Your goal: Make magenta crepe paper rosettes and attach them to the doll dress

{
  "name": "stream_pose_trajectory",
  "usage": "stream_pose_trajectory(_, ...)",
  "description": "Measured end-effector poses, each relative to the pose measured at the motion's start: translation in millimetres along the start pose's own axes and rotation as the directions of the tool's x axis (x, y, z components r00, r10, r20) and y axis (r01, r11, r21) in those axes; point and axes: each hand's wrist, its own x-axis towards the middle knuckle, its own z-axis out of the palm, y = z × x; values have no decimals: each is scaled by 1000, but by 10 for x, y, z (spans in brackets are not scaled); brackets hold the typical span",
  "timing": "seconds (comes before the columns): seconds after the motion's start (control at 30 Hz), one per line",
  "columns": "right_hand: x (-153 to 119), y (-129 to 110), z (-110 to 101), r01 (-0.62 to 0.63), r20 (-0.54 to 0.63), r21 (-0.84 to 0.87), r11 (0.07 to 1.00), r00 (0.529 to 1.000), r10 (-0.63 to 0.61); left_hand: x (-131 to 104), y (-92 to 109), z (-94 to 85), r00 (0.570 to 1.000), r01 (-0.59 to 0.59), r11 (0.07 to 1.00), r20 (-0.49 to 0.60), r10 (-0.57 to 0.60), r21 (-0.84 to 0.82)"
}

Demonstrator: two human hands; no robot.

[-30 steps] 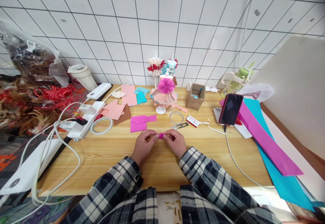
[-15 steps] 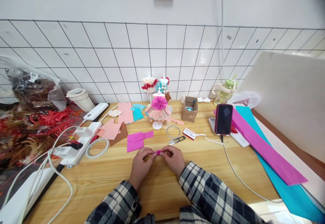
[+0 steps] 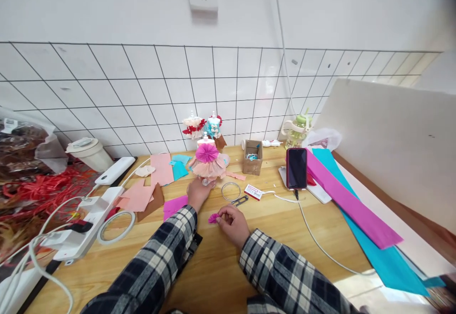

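My left hand (image 3: 199, 194) is stretched forward to the foot of a small white dress form (image 3: 205, 141), its fingers closed at the round base. This form wears a magenta pleated paper fan (image 3: 206, 153) over a peach ruffled skirt (image 3: 207, 167). Nearer to me, my right hand (image 3: 234, 225) pinches a small crumpled magenta paper piece (image 3: 213, 218) between thumb and fingers, just above the table. Two more dressed forms stand behind, one with a cream and red outfit (image 3: 194, 128), the other with a blue bodice (image 3: 213, 128).
Thread snips (image 3: 240, 201), a wire ring (image 3: 231, 191), a small red-and-white box (image 3: 253, 192) and a cardboard box (image 3: 252, 162) lie right of the forms. Paper sheets (image 3: 162, 168), a tape roll (image 3: 116, 227) and a power strip (image 3: 93, 223) are leftward. A phone (image 3: 297, 169) stands at right.
My left hand has let go of the magenta paper and moved forward to the dress form's base. My right hand keeps the paper. The view has shifted to the right.
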Motion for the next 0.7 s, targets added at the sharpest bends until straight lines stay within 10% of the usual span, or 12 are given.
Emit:
stream_pose_trajectory(0.2, 6, 9, 16, 0, 16, -65, 998, 1000, 1, -7, 41, 60, 999, -42, 989, 10, 41, 143)
stream_pose_trajectory(0.4, -27, -318, -164, 151, -118, -60, 987, 980, -158, -494, -83, -175, 988, -152, 964, 61, 142, 219)
stream_pose_trajectory(0.7, 669, -727, -347, 75, 26, -13, 997, 997, -75, -752, -258, -220, 975, -218, 956, 2, 222, 197)
